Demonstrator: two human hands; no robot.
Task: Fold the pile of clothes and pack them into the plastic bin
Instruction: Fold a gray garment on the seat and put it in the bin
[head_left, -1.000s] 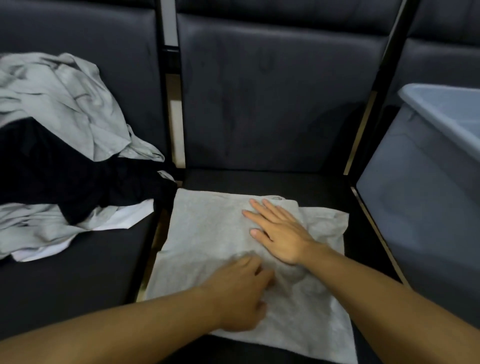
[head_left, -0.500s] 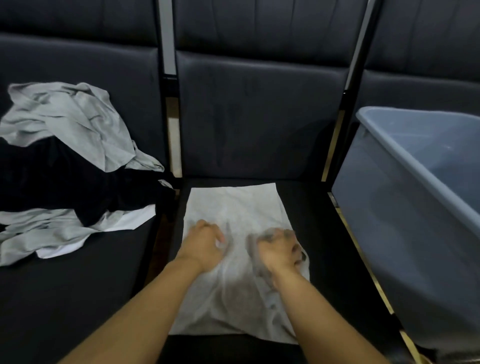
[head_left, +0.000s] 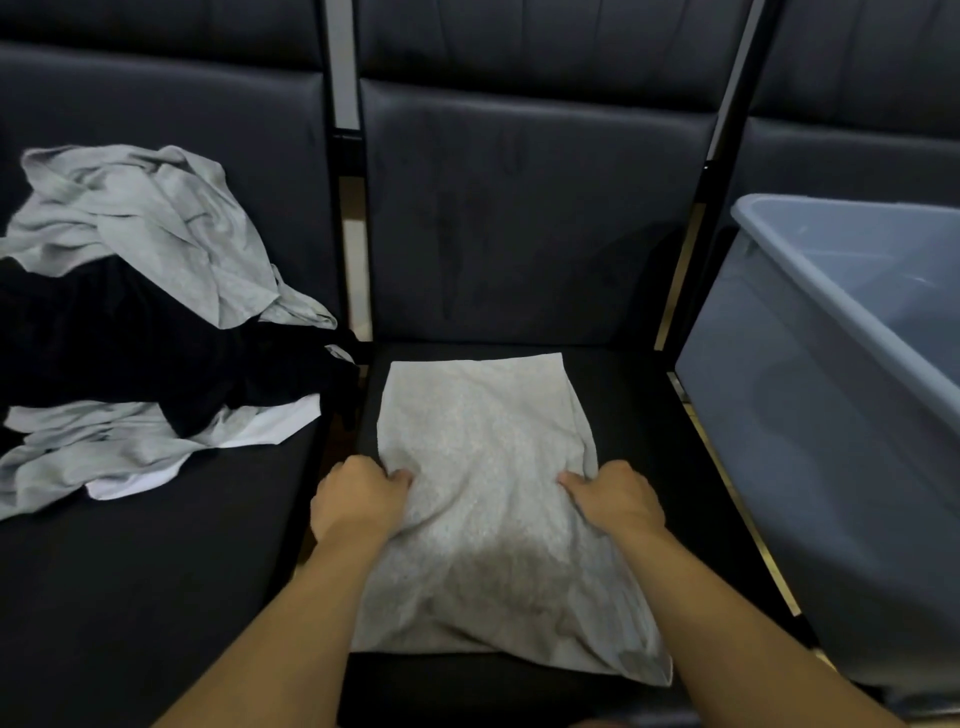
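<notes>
A light grey garment (head_left: 488, 431), folded into a long rectangle, lies on the middle dark seat. My left hand (head_left: 358, 499) grips its left edge about halfway down, fingers curled into the cloth. On the opposite edge, at the same height, my right hand (head_left: 615, 496) grips the cloth in the same way. The fabric bunches slightly between the two hands. A translucent grey-blue plastic bin (head_left: 810, 395) stands on the right seat, tilted in the view. A pile of unfolded clothes (head_left: 135, 322), grey, black and white, lies on the left seat.
Dark padded seat backs (head_left: 519, 218) rise behind all three seats, with metal frame posts (head_left: 345, 156) between them. Bare dark seat (head_left: 130, 597) shows in front of the pile.
Both hands moved from the middle of the garment out to its side edges and now grip the cloth there. The view shifted, bringing more of the bin in.
</notes>
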